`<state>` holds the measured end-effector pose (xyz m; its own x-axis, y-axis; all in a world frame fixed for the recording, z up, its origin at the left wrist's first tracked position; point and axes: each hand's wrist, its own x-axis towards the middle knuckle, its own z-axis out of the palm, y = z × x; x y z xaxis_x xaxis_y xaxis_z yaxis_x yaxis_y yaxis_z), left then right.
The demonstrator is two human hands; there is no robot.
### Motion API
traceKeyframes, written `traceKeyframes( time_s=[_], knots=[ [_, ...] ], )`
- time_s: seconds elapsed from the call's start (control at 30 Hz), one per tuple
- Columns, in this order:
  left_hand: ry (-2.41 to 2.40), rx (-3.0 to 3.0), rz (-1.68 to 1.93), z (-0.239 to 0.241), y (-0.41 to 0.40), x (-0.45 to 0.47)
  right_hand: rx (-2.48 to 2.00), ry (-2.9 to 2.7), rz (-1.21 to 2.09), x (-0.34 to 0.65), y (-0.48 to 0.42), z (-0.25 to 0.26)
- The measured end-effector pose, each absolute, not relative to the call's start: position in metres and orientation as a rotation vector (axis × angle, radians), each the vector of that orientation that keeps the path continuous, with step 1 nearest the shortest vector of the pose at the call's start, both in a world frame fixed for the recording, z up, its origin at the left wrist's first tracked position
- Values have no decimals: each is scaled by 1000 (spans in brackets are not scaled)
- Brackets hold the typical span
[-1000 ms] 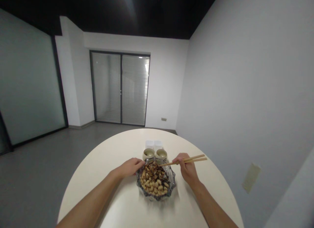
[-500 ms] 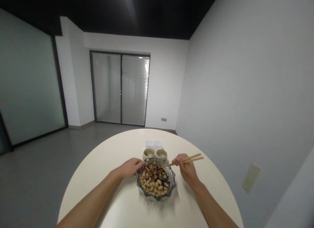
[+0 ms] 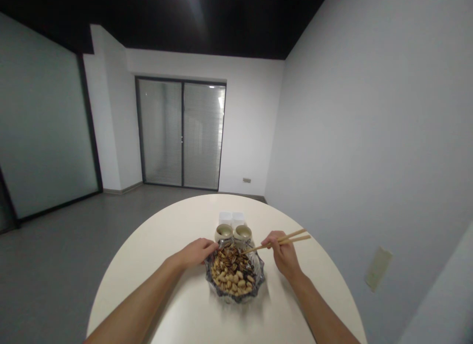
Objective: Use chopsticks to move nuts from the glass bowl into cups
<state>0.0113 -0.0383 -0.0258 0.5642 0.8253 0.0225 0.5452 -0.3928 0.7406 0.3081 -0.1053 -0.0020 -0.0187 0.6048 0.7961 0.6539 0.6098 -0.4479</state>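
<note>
A clear glass bowl (image 3: 258, 285) with a scalloped rim stands on the table, filled with pale nuts in shells (image 3: 234, 282), striped sunflower seeds (image 3: 229, 258) and some dark seeds (image 3: 248, 268). At its left rim, my left hand (image 3: 199, 251) holds the edge, thumb and fingers closed on the glass. My right hand (image 3: 281, 250), to the right of the bowl, is closed around a pair of wooden chopsticks (image 3: 295, 237). Their tips reach over the rim to the sunflower seeds; whether anything is pinched between them is too small to tell.
Two greenish cups (image 3: 223, 231) stand side by side just behind the bowl, with two small white containers (image 3: 232, 218) beyond them. Everything stands on a round cream table (image 3: 162, 225). A white wall (image 3: 351, 137) runs along the right.
My right hand has shifted slightly to the right with the chopsticks, whose rear ends now sit a little higher. The left hand and the bowl have stayed in place.
</note>
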Motion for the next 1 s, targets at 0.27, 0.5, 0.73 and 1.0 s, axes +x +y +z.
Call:
traceKeyframes(
  time_s=[0.27, 0.5, 0.73, 1.0],
  knots=[
    [1084, 2096, 503, -24, -40, 11, -1079, -1696, 6, 310, -104, -5],
    [1089, 2086, 517, -24, -40, 12, -1061, -1637, 3, 309, -105, -5],
    [1068, 2082, 512, -26, -39, 11, -956, -1630, -83, 292, -102, 0],
    [1068, 2124, 516, -29, -35, 11, -945, -1753, -73, 269, -90, 2]
  ],
)
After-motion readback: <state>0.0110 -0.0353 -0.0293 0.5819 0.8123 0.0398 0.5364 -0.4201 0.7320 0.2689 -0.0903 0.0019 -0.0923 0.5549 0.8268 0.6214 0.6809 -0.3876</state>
